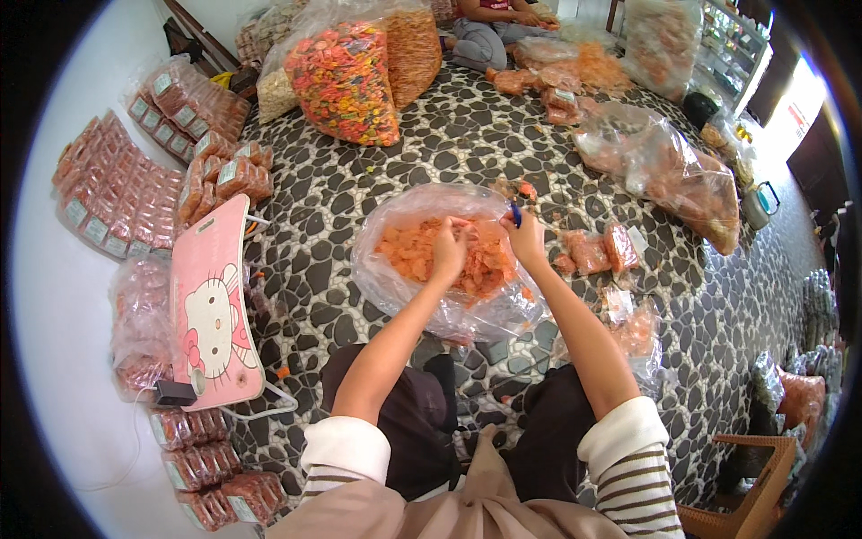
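A large clear plastic bag (377,269) lies open on the floor before me, holding a heap of orange chips (404,242). Over the chips, my left hand (453,241) has its fingers curled together, gripping something I cannot make out. At the bag's right rim, my right hand (523,235) is closed on a small blue object (515,214), too small to identify. To the right of it sit small packets (590,251) of orange chips.
A pink folding table (199,242) stands at left beside stacked packets (117,189). Tall snack bags (337,81) stand ahead; another person (485,36) sits beyond. A long filled bag (664,180) and kettle (761,205) are at right, a brown chair (754,472) near lower right.
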A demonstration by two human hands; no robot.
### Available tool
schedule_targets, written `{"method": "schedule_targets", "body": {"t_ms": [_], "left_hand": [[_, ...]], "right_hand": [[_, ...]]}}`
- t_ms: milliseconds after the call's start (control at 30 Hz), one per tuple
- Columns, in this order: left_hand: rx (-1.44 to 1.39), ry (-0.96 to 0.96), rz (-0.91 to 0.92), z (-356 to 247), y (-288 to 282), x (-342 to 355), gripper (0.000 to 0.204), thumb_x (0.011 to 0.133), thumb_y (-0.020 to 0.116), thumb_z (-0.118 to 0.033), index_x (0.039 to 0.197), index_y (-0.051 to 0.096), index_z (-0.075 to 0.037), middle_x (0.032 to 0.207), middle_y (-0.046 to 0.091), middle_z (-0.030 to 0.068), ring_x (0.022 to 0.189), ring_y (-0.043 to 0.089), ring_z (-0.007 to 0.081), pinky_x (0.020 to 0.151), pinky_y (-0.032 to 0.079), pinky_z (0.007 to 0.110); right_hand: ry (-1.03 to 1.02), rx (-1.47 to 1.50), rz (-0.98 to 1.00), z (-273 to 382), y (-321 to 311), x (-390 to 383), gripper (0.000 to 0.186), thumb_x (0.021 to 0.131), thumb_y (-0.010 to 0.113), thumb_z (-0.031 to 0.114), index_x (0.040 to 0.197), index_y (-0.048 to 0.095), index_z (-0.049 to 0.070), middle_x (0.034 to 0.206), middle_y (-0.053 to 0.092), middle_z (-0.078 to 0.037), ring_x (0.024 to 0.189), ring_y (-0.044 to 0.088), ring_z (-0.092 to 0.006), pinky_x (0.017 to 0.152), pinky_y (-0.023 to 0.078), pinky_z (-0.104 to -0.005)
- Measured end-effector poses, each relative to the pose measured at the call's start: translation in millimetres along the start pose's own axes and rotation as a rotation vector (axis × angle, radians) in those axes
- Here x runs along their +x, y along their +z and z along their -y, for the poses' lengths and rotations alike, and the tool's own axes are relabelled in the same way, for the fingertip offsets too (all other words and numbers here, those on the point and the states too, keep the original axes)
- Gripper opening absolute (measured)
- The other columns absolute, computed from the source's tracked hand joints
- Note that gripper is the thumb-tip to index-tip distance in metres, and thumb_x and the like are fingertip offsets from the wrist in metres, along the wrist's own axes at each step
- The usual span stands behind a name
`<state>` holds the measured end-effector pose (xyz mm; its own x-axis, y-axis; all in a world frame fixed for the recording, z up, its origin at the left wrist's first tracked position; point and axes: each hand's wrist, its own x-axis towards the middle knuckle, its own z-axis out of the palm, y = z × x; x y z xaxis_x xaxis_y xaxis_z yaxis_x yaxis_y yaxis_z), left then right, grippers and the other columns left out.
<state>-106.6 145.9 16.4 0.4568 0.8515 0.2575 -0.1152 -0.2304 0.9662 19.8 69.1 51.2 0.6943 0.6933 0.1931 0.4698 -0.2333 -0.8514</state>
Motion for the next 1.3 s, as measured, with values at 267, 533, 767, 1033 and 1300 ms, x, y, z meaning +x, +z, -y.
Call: {"method": "schedule_targets", "body": {"t_ms": [267,533,767,1033,1300], "left_hand": [[-0.205,-0.224,0.055,-5.6,8.9,-7.1,0.014,0.086,0.047,-0.009,0.094,0.038,-0.002,0.085,0.052,0.0114,0.069,0.057,0.0206,0.062,0.048,0.031],[0.111,0.004,0.107,4.5,2.2,-4.7,0.036,0.08,0.051,-0.003,0.113,0.035,-0.001,0.098,0.052,0.0121,0.096,0.05,0.0225,0.081,0.044,0.032],[-0.102,-0.31,0.285,7.0,-1.2,-3.2,0.028,0.081,0.053,-0.003,0.108,0.045,0.001,0.097,0.056,0.0083,0.086,0.056,0.016,0.066,0.05,0.026],[-0.406,-0.552,0.148,-21.0,6.9,-3.0,0.029,0.083,0.053,-0.007,0.108,0.04,-0.001,0.102,0.053,0.0104,0.087,0.057,0.0179,0.072,0.052,0.029],[-0.484,-0.605,0.309,-24.8,6.9,-7.1,0.037,0.084,0.053,-0.012,0.114,0.035,-0.001,0.106,0.048,0.0121,0.091,0.056,0.0199,0.08,0.05,0.031]], "right_hand": [[-0.161,-0.044,-0.029,1.8,-1.0,-11.7,0.016,0.072,0.062,0.011,0.081,0.056,-0.001,0.07,0.059,-0.017,0.065,0.059,-0.0302,0.06,0.044,-0.0361],[0.106,0.125,0.175,-15.7,-16.1,-3.5,0.016,0.074,0.06,0.016,0.079,0.058,0.0,0.064,0.06,-0.011,0.059,0.058,-0.0191,0.055,0.044,-0.0302],[0.243,0.396,0.266,2.7,-23.6,-8.9,0.015,0.081,0.058,0.018,0.082,0.055,0.004,0.058,0.048,0.002,0.049,0.043,-0.0053,0.041,0.032,-0.0201],[0.249,0.236,0.227,1.8,-22.2,-7.6,0.022,0.072,0.067,0.022,0.077,0.058,0.003,0.059,0.053,-0.001,0.051,0.05,-0.0075,0.045,0.038,-0.0215],[0.208,0.361,0.187,-9.5,-17.3,-5.5,0.017,0.074,0.064,0.017,0.076,0.058,0.002,0.058,0.055,-0.002,0.05,0.05,-0.0081,0.047,0.039,-0.0233]]}}
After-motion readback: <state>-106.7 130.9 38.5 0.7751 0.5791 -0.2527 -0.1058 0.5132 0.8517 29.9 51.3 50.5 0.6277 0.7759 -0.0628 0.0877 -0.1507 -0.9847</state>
